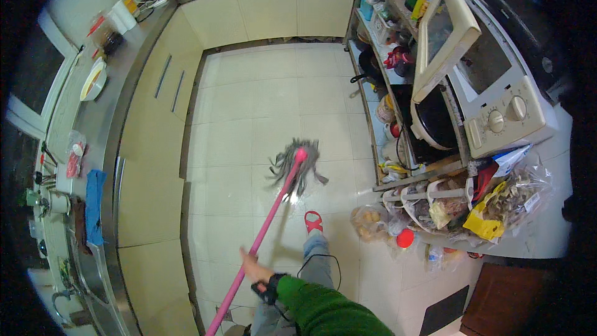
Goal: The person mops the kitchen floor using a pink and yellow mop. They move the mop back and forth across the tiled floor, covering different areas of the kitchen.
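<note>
My right hand [256,270] is wrapped around the pink handle [275,207] of a string mop, partway along its length. A green sleeve and a dark strap at the wrist lead down to it. The handle slants from the bottom edge up to a pink socket. There the grey mop head [282,165] lies spread on the pale floor tiles [224,144], its strands slightly blurred. My left hand is out of view. One foot in a red slipper [313,220] stands just below the mop head.
Cream cabinets [151,144] line the left and far sides. On the right stand a shelf rack [373,126] with pans and jars, and a microwave oven [506,116] with its door [447,42] swung open. Plastic bags [371,221] of food sit near my foot's right.
</note>
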Tool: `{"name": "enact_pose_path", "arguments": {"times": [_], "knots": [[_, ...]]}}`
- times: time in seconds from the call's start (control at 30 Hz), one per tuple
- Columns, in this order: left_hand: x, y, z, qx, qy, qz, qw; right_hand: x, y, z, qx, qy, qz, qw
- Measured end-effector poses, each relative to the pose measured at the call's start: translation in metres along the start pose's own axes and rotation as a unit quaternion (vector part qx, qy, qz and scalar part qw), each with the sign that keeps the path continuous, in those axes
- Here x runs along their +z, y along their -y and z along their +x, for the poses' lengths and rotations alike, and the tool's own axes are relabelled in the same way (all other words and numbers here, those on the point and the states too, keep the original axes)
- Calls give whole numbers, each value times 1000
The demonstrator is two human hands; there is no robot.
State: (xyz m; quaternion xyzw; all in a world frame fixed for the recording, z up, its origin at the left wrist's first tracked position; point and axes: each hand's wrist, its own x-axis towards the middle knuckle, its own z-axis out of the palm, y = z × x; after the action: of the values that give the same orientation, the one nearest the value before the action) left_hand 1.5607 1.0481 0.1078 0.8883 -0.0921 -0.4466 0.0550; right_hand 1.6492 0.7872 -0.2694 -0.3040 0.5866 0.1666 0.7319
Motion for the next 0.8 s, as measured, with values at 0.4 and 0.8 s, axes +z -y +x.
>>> {"name": "enact_pose_path", "arguments": {"times": [0.4, 0.8], "knots": [[-7, -448, 313, 231, 68, -237, 941, -209, 244, -95, -303, 60, 454, 836], [-2, -119, 113, 188, 114, 3, 975, -140, 54, -27, -65, -125, 166, 976]]}}
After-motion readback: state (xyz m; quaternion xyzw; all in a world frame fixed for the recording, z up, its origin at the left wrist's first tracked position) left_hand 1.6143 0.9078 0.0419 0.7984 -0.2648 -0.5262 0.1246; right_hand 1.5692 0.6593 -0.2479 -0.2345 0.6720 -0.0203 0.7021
